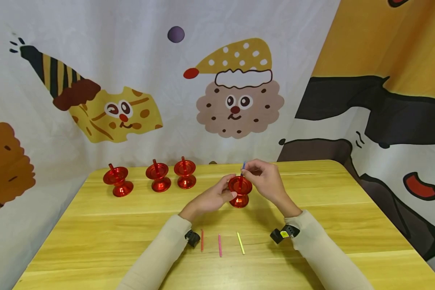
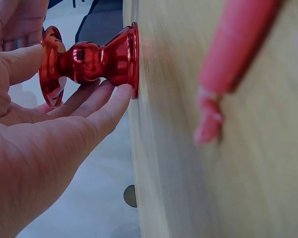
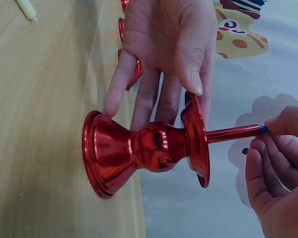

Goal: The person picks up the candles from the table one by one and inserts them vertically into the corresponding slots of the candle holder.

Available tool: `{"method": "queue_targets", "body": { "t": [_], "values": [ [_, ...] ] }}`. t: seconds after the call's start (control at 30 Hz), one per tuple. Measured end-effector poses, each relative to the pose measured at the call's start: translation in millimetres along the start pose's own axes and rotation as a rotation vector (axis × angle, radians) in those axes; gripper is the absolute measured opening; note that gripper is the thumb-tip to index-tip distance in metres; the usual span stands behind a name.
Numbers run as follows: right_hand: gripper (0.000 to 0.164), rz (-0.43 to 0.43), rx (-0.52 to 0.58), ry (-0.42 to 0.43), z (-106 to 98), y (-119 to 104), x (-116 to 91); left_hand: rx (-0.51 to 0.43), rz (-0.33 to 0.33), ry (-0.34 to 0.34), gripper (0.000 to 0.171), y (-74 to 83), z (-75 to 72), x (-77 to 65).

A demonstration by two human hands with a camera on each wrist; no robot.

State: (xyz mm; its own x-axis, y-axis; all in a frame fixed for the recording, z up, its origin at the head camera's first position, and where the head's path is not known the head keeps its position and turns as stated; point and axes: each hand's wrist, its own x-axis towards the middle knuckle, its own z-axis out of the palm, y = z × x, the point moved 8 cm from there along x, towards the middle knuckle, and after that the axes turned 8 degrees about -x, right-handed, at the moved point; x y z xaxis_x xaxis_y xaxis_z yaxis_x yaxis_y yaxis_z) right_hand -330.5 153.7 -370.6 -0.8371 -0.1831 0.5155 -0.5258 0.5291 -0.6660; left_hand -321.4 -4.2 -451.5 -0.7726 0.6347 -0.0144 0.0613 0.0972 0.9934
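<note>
A shiny red metal candle holder (image 1: pixel 240 200) stands upright on the table, with a dish on top and a thin tube (image 3: pixel 233 134) rising from its middle. My left hand (image 1: pixel 215 195) steadies it from the left, thumb at the dish rim and fingers along the stem and base. At the tube's mouth, my right hand (image 1: pixel 266 179) pinches a thin blue candle (image 1: pixel 243 165) between thumb and fingers. In the right wrist view, only a short bit of the blue candle (image 3: pixel 263 129) shows between the tube and the fingertips; the fingers hide the rest.
Three similar red holders stand along the back left: one leaning-looking holder (image 1: pixel 122 188), a second holder (image 1: pixel 161 184) and a third holder (image 1: pixel 186 181). Nearer me lie a red candle (image 1: pixel 202 241), a pink candle (image 1: pixel 220 245) and a yellow candle (image 1: pixel 241 243). A printed curtain (image 1: pixel 130 48) hangs behind the wooden table (image 1: pixel 130 229).
</note>
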Motion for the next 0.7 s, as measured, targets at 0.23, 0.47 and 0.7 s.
{"method": "queue_targets", "body": {
  "t": [0.23, 0.47, 0.7],
  "values": [
    [0.006, -0.002, -0.023, -0.009, 2, 2, -2, 0.009, 0.006, 0.004, 0.069, 2.0, 0.2, -1.2],
    [0.010, 0.006, 0.017, -0.058, 3, 5, -3, 0.017, -0.028, 0.033, 0.073, 2.1, -6.7, -3.4],
    [0.038, 0.056, -0.044, -0.206, 16, 19, -8, 0.053, 0.003, 0.132, 0.071, 16.3, -26.8, -10.8]
  ]
}}
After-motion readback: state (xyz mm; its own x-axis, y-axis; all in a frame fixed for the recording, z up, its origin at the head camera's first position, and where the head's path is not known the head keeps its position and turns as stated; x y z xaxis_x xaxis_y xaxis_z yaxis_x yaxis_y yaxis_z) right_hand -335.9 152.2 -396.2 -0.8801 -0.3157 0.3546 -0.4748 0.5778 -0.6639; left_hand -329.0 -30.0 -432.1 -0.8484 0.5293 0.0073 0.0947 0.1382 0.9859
